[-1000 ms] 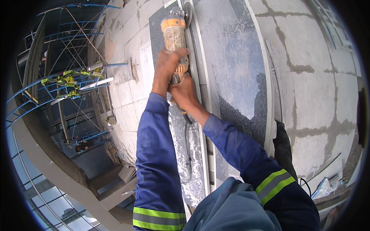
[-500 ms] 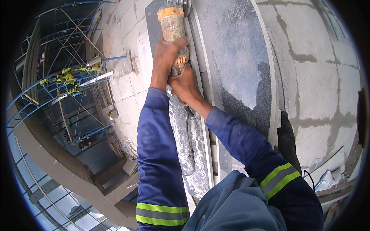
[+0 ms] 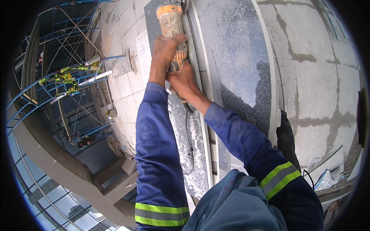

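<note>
Both of my hands are wrapped round an angle grinder point(image 3: 171, 25) with a worn, dusty body and orange parts. My left hand point(image 3: 163, 50) grips the middle of the body, thumb across the top. Behind it, my right hand point(image 3: 184, 79) closes round the rear end, where the black cord point(image 3: 187, 127) comes out and trails back toward me. The grinder's head and disc point(image 3: 184, 4) lie at the top edge of the picture, partly cut off, over the edge of a dark grey stone slab point(image 3: 153, 23). Whitish dust or residue covers the slab's near part.
A second grey stone slab point(image 3: 239, 38) lies alongside on the right, my shadow across it. Pale block paving point(image 3: 316, 88) with mortar lines stretches beyond. Blue scaffolding point(image 3: 42, 90) with yellow-green harnesses point(image 3: 67, 77) stands at left. A plastic bag point(image 3: 327, 179) lies at lower right.
The grinder and both hands have shifted very slightly up and to the left in the picture. My grip on it looks the same.
</note>
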The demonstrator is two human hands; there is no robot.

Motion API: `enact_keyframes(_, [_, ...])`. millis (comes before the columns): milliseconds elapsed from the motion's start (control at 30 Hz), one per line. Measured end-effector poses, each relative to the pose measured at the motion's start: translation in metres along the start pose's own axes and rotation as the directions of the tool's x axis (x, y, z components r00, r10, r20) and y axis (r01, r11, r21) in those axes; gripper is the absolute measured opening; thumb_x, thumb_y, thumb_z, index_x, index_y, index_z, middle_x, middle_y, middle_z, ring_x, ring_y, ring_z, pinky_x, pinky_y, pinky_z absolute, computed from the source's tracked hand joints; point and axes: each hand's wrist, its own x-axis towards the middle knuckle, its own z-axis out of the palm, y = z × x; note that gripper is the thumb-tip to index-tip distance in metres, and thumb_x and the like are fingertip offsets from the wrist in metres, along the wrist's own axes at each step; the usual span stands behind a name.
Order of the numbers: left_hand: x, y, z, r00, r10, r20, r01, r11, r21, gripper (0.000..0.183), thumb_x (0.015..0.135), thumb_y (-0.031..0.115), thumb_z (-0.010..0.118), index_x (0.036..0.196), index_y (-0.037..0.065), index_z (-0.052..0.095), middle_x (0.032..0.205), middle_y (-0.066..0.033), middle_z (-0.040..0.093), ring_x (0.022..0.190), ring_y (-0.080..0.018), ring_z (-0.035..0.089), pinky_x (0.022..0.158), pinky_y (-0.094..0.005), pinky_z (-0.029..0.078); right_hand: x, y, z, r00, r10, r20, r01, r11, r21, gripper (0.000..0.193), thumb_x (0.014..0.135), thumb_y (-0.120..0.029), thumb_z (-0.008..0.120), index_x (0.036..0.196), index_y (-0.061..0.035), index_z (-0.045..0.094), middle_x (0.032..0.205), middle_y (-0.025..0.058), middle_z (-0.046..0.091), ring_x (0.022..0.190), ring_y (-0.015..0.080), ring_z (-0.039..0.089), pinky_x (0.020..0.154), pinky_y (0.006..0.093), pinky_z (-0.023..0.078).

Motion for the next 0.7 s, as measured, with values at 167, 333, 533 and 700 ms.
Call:
enact_keyframes(167, [-0.016,0.002,0.005,0.999,0.042,-0.009,-0.042,0.999,0.013,0.063,0.088,0.032,0.091,0.136,-0.006,0.076,0.113,-0.0159,0.082,0.092,-0.0262,0.080,0.084,-0.0415,0.065,-0.006,0.015,0.001,0.999,-0.046,-0.022,0.046,0.999,0.006,0.026,0.097,-0.002,0.084,0.117,0.0021,0.068,0.087,0.0095,0.076,0.061,0.0187,0.072,0.048,0.0368,0.053])
enact_keyframes(333, [-0.018,0.000,0.006,0.999,0.033,-0.024,-0.032,0.999,0.034,0.064,0.088,0.033,0.091,0.136,-0.006,0.075,0.113,-0.0159,0.082,0.092,-0.0260,0.079,0.084,-0.0410,0.065,-0.006,0.025,0.001,0.996,-0.080,-0.049,0.078,0.996,-0.036,0.027,0.098,-0.003,0.084,0.119,0.0021,0.067,0.089,0.0093,0.076,0.063,0.0185,0.073,0.049,0.0369,0.054])
enact_keyframes(533, [-0.006,0.000,-0.003,1.000,-0.008,0.017,0.008,1.000,0.005,0.055,0.086,0.032,0.092,0.122,-0.008,0.081,0.107,-0.0187,0.084,0.089,-0.0279,0.082,0.083,-0.0425,0.065,-0.002,0.009,0.000,0.999,-0.054,0.008,0.054,0.999,0.007,0.021,0.096,0.000,0.081,0.113,0.0031,0.068,0.086,0.0107,0.076,0.061,0.0198,0.073,0.049,0.0370,0.054])
enact_keyframes(700, [-0.003,-0.002,-0.002,1.000,-0.011,-0.020,0.011,1.000,0.014,0.058,0.087,0.032,0.091,0.128,-0.007,0.078,0.109,-0.0171,0.082,0.090,-0.0271,0.080,0.082,-0.0421,0.065,-0.004,-0.001,0.000,1.000,0.001,0.028,-0.002,1.000,0.010,0.020,0.096,0.002,0.080,0.112,0.0030,0.069,0.086,0.0107,0.076,0.060,0.0200,0.073,0.048,0.0371,0.054])
